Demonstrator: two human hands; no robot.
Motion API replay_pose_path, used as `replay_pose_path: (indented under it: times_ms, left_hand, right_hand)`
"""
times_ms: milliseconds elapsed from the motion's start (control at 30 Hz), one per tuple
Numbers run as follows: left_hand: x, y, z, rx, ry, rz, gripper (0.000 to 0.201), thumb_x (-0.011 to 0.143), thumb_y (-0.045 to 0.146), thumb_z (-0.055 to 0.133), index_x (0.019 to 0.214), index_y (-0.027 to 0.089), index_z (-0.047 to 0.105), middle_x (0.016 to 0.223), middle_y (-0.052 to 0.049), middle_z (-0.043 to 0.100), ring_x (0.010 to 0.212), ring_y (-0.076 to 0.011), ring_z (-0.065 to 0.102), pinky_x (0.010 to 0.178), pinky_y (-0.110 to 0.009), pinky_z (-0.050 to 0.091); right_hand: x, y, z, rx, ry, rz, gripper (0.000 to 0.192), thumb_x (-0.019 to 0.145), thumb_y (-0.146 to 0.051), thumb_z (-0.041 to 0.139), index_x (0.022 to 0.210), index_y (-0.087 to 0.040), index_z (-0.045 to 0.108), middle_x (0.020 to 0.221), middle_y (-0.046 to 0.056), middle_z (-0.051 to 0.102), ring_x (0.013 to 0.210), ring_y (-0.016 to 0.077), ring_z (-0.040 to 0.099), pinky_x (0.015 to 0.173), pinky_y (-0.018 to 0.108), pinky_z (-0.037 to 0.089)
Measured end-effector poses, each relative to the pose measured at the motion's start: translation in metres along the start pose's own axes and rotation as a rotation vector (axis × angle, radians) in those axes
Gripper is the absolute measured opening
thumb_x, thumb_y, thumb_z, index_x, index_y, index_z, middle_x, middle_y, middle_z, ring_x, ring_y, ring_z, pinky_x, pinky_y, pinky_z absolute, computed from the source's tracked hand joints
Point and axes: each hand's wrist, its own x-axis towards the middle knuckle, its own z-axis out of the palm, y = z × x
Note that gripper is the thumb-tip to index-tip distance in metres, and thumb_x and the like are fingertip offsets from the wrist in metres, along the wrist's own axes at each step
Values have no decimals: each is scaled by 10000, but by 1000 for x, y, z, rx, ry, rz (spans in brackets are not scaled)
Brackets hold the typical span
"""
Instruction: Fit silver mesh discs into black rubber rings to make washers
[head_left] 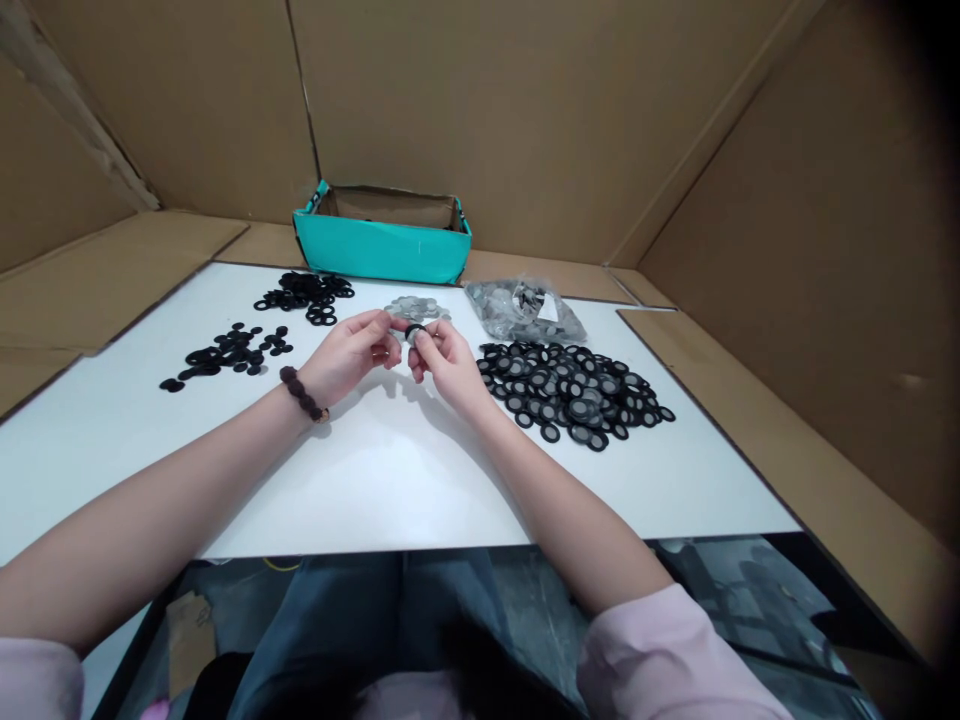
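Two bare hands are in view, a left hand (351, 352) and a right hand (444, 362), and together they pinch one small black rubber ring (412, 331). One dark beaded bracelet (302, 394) circles the left wrist. On the one white tabletop (390, 480) lie two loose heaps of plain black rubber rings, a nearer heap (225, 352) and a farther heap (307, 293), each too many to count. There is one small pile of round grey mesh discs (415, 306), one clear plastic bag of grey discs (523, 310), one large heap of black rings fitted with mesh (574, 392), also uncountable, and one teal open-topped box (382, 240).
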Motion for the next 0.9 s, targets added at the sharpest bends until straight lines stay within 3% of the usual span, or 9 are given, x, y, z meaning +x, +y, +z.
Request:
replay_pose_path:
  times_ms: [267, 400, 567, 700, 900]
  left_hand:
    - [0, 1, 2, 176, 176, 24, 181, 826, 253, 472, 683, 148, 511, 571, -6, 550, 518, -93, 485, 536, -230, 378]
    - [1, -2, 2, 331, 184, 74, 144, 830, 237, 418, 727, 166, 489, 606, -3, 561, 529, -104, 497, 537, -236, 394]
    - [-1, -4, 1, 650, 155, 228, 208, 802, 291, 459, 877, 156, 598, 842, -49, 652, 724, -143, 571, 675, -258, 437]
    - [-3, 0, 3, 742, 93, 157, 264, 776, 342, 482, 812, 146, 656, 866, -64, 687, 794, -179, 595, 721, -273, 440]
    - [-2, 2, 2, 629, 78, -21, 247, 670, 366, 600, 740, 138, 663, 690, -41, 657, 632, -152, 563, 590, -261, 424]
  right_hand:
    - [1, -1, -1, -67, 53, 140, 78, 794, -206, 546, 767, -155, 493, 514, -69, 538, 397, 36, 476, 425, 160, 389]
    - [1, -3, -2, -88, 35, 200, 87, 795, -152, 537, 720, -148, 493, 509, -62, 546, 401, 36, 498, 436, 153, 416]
    - [-1, 1, -2, -62, -66, 294, 116, 823, -176, 524, 718, -150, 481, 509, -48, 568, 410, 64, 546, 434, 172, 460]
    - [-2, 5, -2, -62, -100, 341, 146, 835, -176, 518, 714, -162, 439, 479, -52, 565, 401, 83, 564, 408, 176, 467]
    - [-1, 4, -3, -38, -115, 410, 161, 830, -145, 542, 691, -146, 460, 468, -37, 577, 391, 96, 574, 397, 184, 481]
